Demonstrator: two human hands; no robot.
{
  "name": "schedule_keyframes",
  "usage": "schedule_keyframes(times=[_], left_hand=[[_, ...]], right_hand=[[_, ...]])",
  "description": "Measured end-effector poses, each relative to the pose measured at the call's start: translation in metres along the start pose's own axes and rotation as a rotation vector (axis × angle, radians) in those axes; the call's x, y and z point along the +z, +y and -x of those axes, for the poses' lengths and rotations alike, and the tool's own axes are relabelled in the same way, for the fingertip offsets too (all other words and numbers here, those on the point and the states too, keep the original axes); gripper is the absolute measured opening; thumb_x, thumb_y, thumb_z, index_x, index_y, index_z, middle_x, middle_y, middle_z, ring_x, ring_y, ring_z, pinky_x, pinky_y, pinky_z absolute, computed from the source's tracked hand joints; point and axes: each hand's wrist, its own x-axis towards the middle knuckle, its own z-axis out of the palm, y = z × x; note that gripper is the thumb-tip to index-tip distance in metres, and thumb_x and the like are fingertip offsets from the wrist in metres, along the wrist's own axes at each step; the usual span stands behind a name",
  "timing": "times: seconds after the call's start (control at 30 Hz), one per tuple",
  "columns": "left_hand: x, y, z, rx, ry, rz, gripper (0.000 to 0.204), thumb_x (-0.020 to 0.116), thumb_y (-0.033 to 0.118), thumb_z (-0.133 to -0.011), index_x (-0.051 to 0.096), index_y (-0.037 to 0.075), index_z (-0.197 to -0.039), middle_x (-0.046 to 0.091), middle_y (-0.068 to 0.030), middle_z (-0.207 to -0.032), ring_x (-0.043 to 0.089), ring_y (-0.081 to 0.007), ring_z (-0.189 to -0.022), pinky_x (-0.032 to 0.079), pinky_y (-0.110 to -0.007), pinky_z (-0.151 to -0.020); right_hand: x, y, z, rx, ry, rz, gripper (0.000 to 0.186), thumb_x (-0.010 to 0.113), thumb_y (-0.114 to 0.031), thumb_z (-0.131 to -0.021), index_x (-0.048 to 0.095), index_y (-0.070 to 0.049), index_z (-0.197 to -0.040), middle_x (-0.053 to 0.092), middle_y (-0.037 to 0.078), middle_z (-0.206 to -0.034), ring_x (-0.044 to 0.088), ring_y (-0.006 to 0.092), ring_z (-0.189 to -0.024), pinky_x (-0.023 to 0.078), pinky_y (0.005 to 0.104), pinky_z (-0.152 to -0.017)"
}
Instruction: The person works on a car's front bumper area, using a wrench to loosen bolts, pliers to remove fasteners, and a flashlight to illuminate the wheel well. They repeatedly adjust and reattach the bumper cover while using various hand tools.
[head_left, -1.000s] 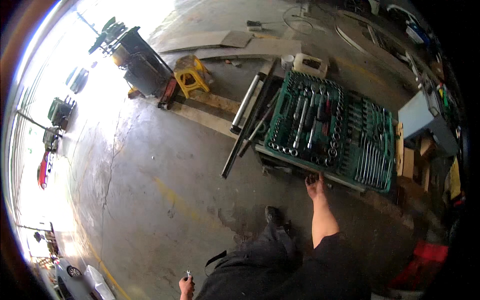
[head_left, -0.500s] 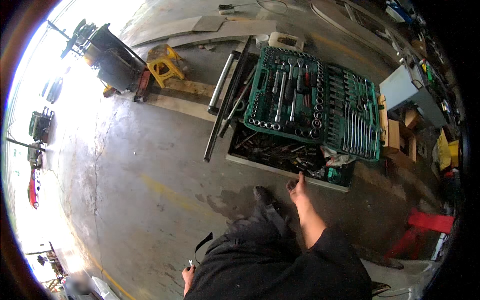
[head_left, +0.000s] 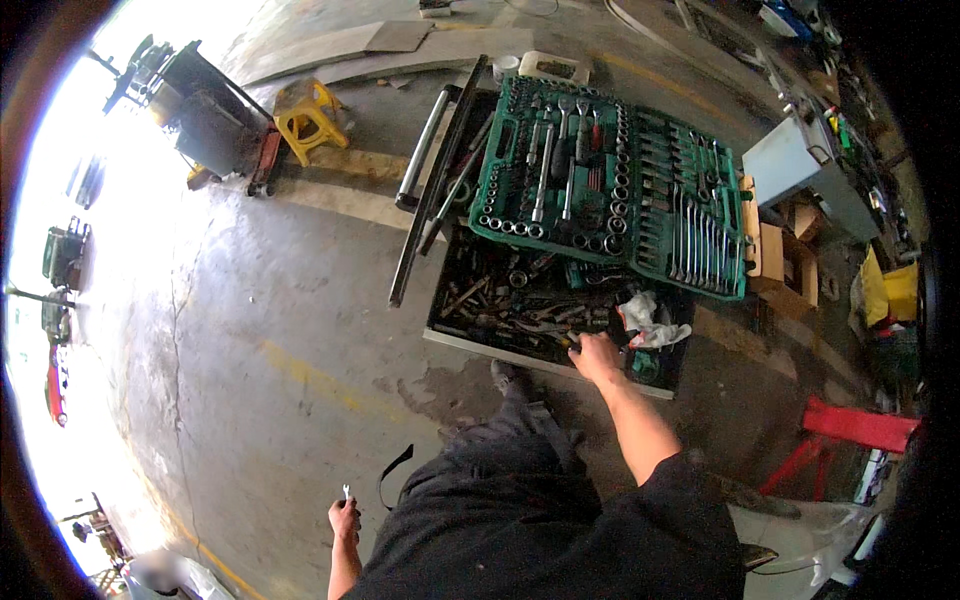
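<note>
My left hand (head_left: 344, 517) hangs low at the left, closed around a small wrench (head_left: 347, 491) whose shiny forked end sticks up from the fist. My right hand (head_left: 598, 358) reaches over the front edge of the tool drawer (head_left: 550, 368), its fingers bent down among loose metal tools (head_left: 520, 315). What those fingers touch is hidden. Beside that hand, a crumpled white and orange cloth or glove (head_left: 652, 322) lies in the drawer's right part. Behind it rests a green socket set case (head_left: 478, 212), spread open, with sockets, ratchets and a row of combination wrenches (head_left: 702, 243).
Long metal bars (head_left: 440, 180) jut out left of the case. A yellow stool (head_left: 308, 120) and a dark wheeled machine (head_left: 215, 110) stand farther left. To the right are a grey cabinet (head_left: 790, 160), cardboard boxes (head_left: 785, 262) and a red metal stand (head_left: 855, 430).
My right hand has moved from the drawer's front edge in over the tools, fingers now bent down. My left hand, with the wrench, has come up and farther out. The view has shifted slightly.
</note>
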Motion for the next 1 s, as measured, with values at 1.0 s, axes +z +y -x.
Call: schedule_keyframes(times=[1.0], left_hand=[[0.072, -0.048, 0.106, -0.17, 0.244, -0.02, 0.038, 0.067, 0.033, -0.083, 0.067, -0.004, -0.092, 0.065, -0.0133, -0.071, 0.062, -0.0214, -0.062, 0.05, -0.037, -0.06]], right_hand=[[0.035, -0.068, 0.004, -0.215, -0.465, -0.757, 0.027, 0.066, -0.026, -0.081, 0.072, -0.004, -0.096, 0.072, 0.014, -0.088, 0.066, 0.0187, -0.078, 0.05, 0.0345, -0.074]])
